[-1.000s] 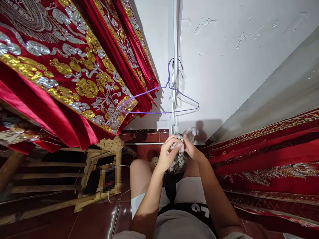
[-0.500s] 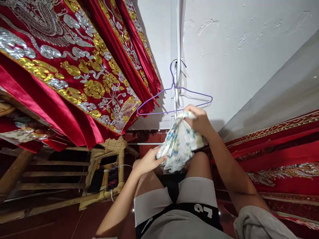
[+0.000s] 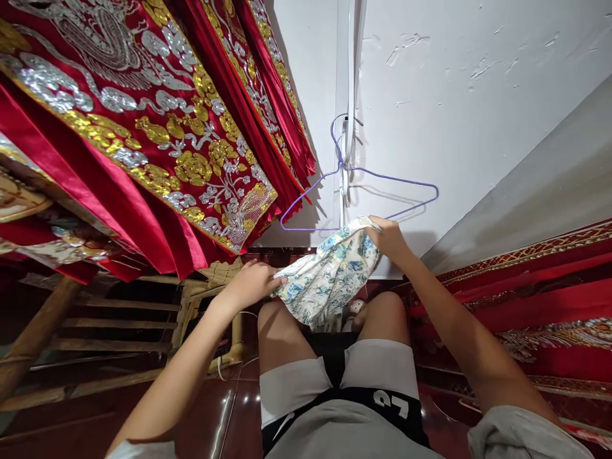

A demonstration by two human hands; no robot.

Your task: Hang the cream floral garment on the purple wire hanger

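Note:
A white garment with a blue and yellow floral print (image 3: 335,274) is stretched between my two hands above my knees. My left hand (image 3: 255,280) pinches its left edge. At its upper right corner, my right hand (image 3: 389,241) grips the top band. What kind of garment it is, I cannot tell from its folds. Just beyond it, a purple wire hanger (image 3: 310,191) hangs by its hook at the wall, bare of cloth. The garment's top edge overlaps part of the hanger's lower bar.
Red cloths with gold and silver sequin embroidery (image 3: 191,162) hang at the upper left. A bamboo rack (image 3: 115,325) stands low on the left. More red embroidered fabric (image 3: 540,306) lies along the right, below the white wall (image 3: 454,115).
My hands have moved apart, my left hand going left and up. The bunched garment is now spread wider between them. The hanger appears slightly further right.

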